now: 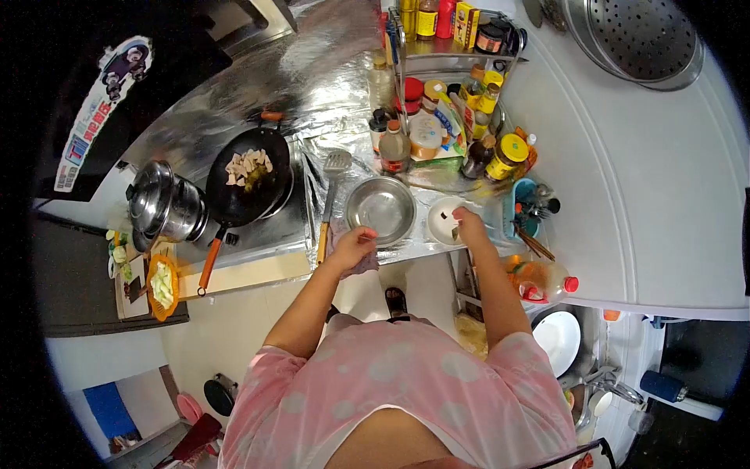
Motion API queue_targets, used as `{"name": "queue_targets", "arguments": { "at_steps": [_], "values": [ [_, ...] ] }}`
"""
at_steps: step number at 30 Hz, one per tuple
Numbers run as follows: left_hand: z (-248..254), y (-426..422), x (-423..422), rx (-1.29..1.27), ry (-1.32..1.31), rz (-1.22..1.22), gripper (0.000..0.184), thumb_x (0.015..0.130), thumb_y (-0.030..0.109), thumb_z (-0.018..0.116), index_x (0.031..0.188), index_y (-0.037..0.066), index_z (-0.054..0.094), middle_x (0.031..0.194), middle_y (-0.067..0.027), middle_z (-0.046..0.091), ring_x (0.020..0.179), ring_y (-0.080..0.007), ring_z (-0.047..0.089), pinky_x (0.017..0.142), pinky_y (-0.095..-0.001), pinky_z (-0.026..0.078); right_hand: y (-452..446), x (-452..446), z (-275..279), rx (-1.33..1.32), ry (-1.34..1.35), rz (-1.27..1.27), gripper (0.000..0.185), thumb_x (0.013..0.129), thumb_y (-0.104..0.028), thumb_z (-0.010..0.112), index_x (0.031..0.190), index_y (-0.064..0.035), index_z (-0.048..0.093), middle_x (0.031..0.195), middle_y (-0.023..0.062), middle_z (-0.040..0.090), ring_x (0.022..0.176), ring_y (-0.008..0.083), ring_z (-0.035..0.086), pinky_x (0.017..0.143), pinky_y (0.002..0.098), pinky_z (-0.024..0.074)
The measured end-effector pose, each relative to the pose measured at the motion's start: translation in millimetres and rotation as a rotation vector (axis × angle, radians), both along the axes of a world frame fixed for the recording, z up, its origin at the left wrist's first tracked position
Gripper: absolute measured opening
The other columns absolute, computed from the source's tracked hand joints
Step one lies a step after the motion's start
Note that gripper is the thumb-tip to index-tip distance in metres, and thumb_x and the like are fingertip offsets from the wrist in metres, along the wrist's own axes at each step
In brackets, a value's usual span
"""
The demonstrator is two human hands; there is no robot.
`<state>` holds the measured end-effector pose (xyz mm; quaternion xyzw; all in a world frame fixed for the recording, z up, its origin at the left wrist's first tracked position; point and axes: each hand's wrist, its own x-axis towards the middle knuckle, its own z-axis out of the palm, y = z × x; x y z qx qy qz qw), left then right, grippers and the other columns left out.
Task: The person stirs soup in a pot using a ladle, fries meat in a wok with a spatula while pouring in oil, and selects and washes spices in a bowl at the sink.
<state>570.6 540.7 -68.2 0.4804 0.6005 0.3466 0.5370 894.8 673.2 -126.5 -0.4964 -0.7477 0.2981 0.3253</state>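
Observation:
My right hand (470,227) is over the right rim of a small white bowl (437,231), its fingers pinched together. Whatever they hold is too small to make out. A few dark pieces lie in that bowl. My left hand (353,248) is beside the near-left rim of a steel bowl (381,209), its fingers curled in with nothing visible in them. Under this hand a purplish cloth (364,266) hangs at the counter edge. To its left lies a slotted spatula (331,187) with a wooden handle.
A black wok (248,195) with pale pieces of food (248,167) sits on the stove, its handle pointing towards me. Left of it stands a lidded steel pot (166,205). Seasoning bottles (395,147) crowd the rack behind the bowls. A blue utensil holder (525,205) stands at right.

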Motion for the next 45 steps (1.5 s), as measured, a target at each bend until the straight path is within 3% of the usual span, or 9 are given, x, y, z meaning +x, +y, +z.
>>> {"name": "queue_targets", "arguments": {
  "at_steps": [6,12,21,27,31,34,35,38,45],
  "values": [
    [13.4,-7.6,6.7,-0.012,0.051,0.013,0.023,0.082,0.005,0.065,0.104,0.005,0.060,0.090,-0.0005,0.060,0.085,-0.0105,0.056,0.076,-0.0254,0.046,-9.4,-6.4,55.4,-0.129,-0.379,-0.074,0.024,0.063,0.003,0.068,0.085,-0.0030,0.059,0.080,0.0117,0.059,0.073,0.0257,0.060,0.066,0.0362,0.0475],
    [18.1,-12.2,8.2,-0.028,0.021,0.023,0.022,0.082,0.005,0.064,0.104,0.006,0.059,0.091,-0.0009,0.060,0.085,-0.0111,0.056,0.077,-0.0254,0.046,-0.2,-1.4,4.0,-0.009,-0.058,0.008,0.026,0.060,-0.004,0.074,0.076,-0.0027,0.054,0.079,0.0133,0.057,0.070,0.0306,0.058,0.062,0.0389,0.0454],
    [14.4,-13.6,9.2,-0.037,0.003,0.026,0.021,0.083,0.002,0.063,0.103,0.004,0.058,0.093,-0.0026,0.061,0.087,-0.0120,0.057,0.079,-0.0257,0.046,1.7,-0.8,13.3,-0.311,-0.203,0.061,0.022,0.062,0.000,0.070,0.081,-0.0054,0.061,0.090,0.0161,0.058,0.087,0.0311,0.058,0.078,0.0389,0.0472],
    [16.0,-13.4,9.2,0.009,0.023,0.019,0.021,0.083,0.003,0.062,0.103,0.004,0.059,0.092,-0.0031,0.061,0.085,-0.0125,0.057,0.077,-0.0260,0.047,-11.0,6.4,39.1,-0.025,-0.235,-0.129,0.034,0.070,-0.007,0.067,0.104,-0.0056,0.060,0.097,0.0180,0.060,0.092,0.0325,0.060,0.084,0.0374,0.0466],
    [20.1,-11.5,11.3,0.023,0.009,0.026,0.019,0.084,0.006,0.062,0.103,0.004,0.060,0.091,-0.0023,0.062,0.085,-0.0121,0.057,0.077,-0.0259,0.047,-32.8,9.6,71.3,-0.468,-0.327,-0.514,0.065,0.083,-0.032,0.062,0.127,0.0079,0.036,0.115,0.0273,0.056,0.109,0.0370,0.054,0.090,0.0391,0.0441],
    [27.7,-13.2,12.3,0.062,0.033,0.039,0.017,0.085,0.009,0.062,0.101,0.005,0.061,0.088,-0.0018,0.062,0.082,-0.0113,0.058,0.074,-0.0252,0.047,-39.4,6.4,17.4,-0.415,-0.087,-0.620,0.046,0.083,-0.035,0.062,0.111,-0.0028,0.046,0.090,0.0203,0.062,0.075,0.0306,0.063,0.059,0.0382,0.0495],
    [30.7,-14.0,13.4,0.080,0.048,0.044,0.016,0.084,0.010,0.062,0.099,0.005,0.062,0.086,-0.0018,0.062,0.080,-0.0112,0.059,0.072,-0.0250,0.047,-43.7,14.3,20.2,-0.854,0.081,-0.537,0.038,0.089,-0.032,0.051,0.112,-0.0036,0.044,0.081,0.0165,0.063,0.060,0.0231,0.062,0.047,0.0341,0.0484],
    [21.9,-15.5,10.1,0.118,0.134,0.107,0.016,0.084,0.017,0.064,0.095,0.006,0.063,0.078,-0.0023,0.061,0.073,-0.0117,0.058,0.069,-0.0249,0.047,-49.6,3.6,11.3,-0.993,0.559,-0.434,0.033,0.092,-0.027,0.039,0.117,-0.0042,0.040,0.073,0.0141,0.063,0.050,0.0193,0.059,0.043,0.0322,0.0484],
    [63.4,-18.9,-15.5,0.183,0.472,0.153,0.010,0.077,0.010,0.062,0.087,0.007,0.060,0.067,-0.0047,0.056,0.061,-0.0166,0.054,0.058,-0.0301,0.044,-78.0,-19.5,32.4,-0.845,0.605,-0.450,0.028,0.090,-0.019,0.034,0.108,-0.0014,0.047,0.066,0.0138,0.062,0.049,0.0202,0.059,0.044,0.0316,0.0499]
  ]
}}
